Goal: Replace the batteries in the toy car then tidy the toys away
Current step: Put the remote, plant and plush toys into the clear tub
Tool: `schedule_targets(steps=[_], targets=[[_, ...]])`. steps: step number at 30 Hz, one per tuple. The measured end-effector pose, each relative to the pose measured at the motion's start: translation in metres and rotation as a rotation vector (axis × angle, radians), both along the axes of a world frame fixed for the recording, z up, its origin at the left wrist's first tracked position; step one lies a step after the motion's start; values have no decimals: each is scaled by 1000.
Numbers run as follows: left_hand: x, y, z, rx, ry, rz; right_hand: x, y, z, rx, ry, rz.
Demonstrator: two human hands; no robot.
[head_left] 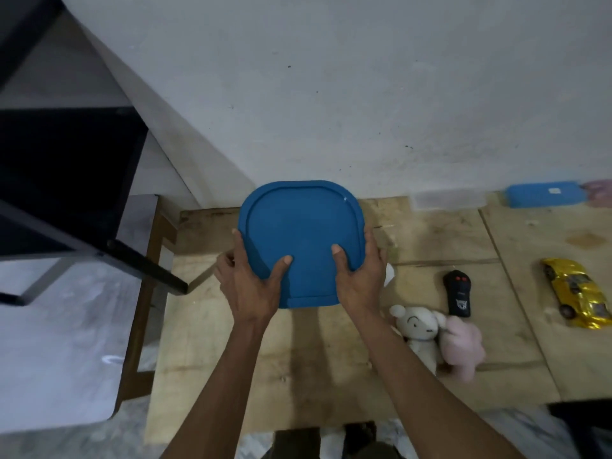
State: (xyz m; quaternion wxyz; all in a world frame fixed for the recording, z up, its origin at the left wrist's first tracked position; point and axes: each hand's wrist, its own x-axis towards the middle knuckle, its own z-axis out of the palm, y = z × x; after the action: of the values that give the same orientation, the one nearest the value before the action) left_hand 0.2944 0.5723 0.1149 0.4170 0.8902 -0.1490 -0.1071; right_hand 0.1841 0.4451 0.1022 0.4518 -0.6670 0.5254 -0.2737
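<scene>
left hand [253,279]: grips blue lid [299,240] edge, thumb on top
right hand [359,274]: same grip opposite, keeps it level
toy car [576,293]: waiting aside, probably boxed next

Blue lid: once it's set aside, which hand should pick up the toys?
Probably the right hand. Both hands grip the blue lid, but the black remote, white plush, pink plush and yellow toy car all lie on its side; left hand would cross over.

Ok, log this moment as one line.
both hands grip blue lid | yellow toy car, remote, plush toys on table
</scene>
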Motion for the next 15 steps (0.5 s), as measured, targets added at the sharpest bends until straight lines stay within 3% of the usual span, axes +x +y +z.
schedule_targets(steps=[8, 15], targets=[[-98, 97, -5, 70, -11, 72, -90, 92, -2, 11, 24, 78], [-123, 120, -45, 309, 113, 19, -125, 109, -36, 137, 314, 221]])
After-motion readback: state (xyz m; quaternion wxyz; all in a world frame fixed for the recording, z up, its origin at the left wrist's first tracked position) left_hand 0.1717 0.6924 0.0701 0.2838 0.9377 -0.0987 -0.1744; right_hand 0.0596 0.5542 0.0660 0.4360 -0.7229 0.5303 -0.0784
